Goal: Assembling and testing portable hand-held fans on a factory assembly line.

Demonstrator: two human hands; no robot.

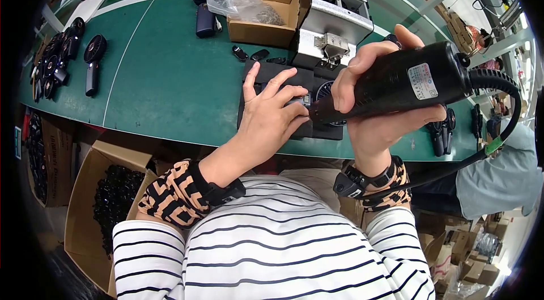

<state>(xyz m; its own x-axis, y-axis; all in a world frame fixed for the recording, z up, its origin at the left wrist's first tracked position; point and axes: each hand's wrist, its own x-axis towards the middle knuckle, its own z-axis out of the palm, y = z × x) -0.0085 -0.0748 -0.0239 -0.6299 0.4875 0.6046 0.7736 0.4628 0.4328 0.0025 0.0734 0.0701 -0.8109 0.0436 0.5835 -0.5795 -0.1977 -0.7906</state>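
Inside my right fingers (343, 91) I grasp a black corded tool (391, 84); near its tip, my left fingers (277, 82) spread over the black block (327, 132), beside a fan (323, 90); whether pinching, I cannot tell.

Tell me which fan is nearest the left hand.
The fan in the black holder, partly hidden by the black power tool beside the left hand; the other visible fans lie outside that holder, farther away.
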